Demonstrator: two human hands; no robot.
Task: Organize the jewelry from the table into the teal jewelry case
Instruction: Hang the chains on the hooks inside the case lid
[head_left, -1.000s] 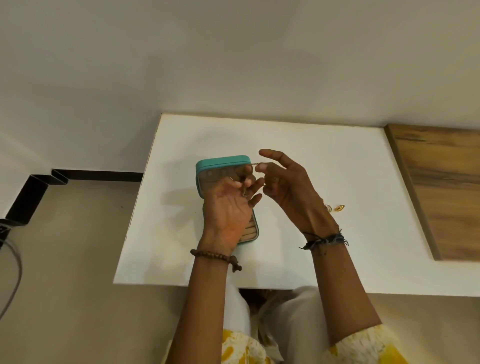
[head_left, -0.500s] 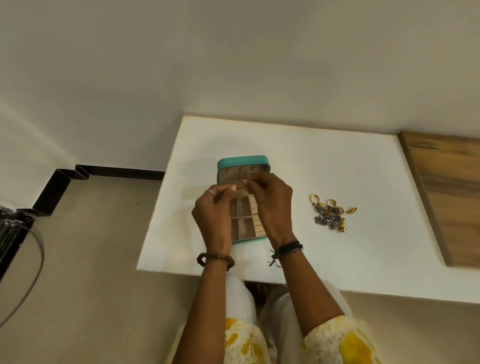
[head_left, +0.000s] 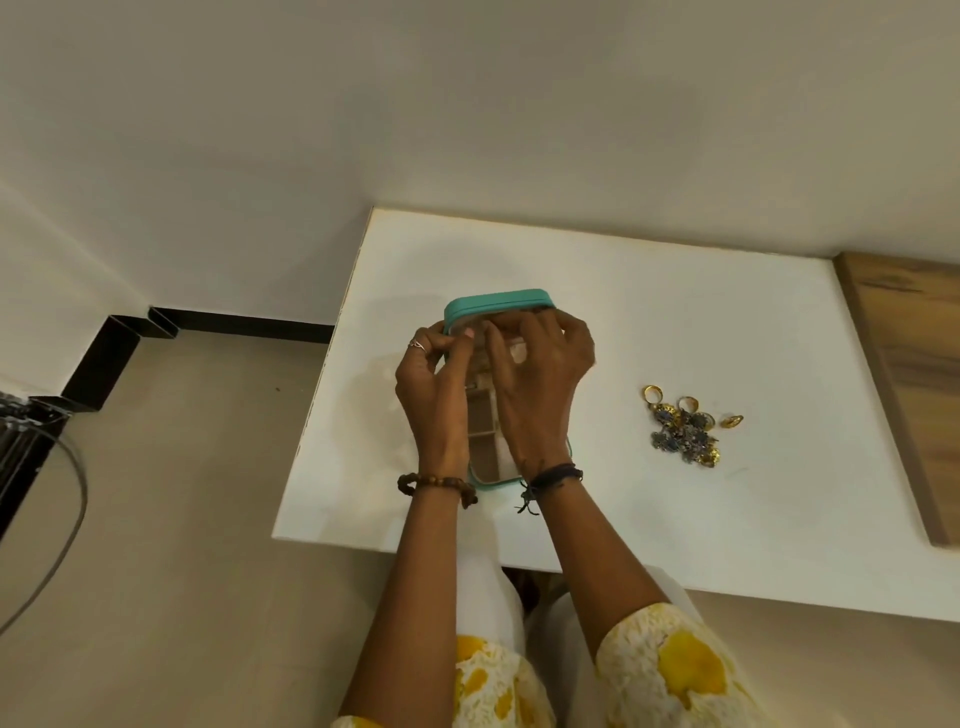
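White table (head_left: 675, 322) carries everything; all positions below are taken from the teal jewelry case (head_left: 496, 304). Case sits on the table's left half, lid raised at the far end, tray of beige compartments (head_left: 482, 415) showing between the two wrists. Left hand (head_left: 434, 389) is over the case's left side, fingers curled, thumb and fingertips pressed together at the lid's lower edge; what they pinch is too small to make out. Right hand (head_left: 540, 384) covers the case's right side, fingers likewise curled and meeting the left fingertips at the same spot (held item, if any, not resolvable). Jewelry pile (head_left: 685, 431), gold rings and dark blue-grey pieces, lies on the table well to the right of the case, untouched. Beaded bracelet (head_left: 436, 486) on the left wrist sits at the case's near-left corner; dark thread band (head_left: 553, 475) on the right wrist at its near-right corner.
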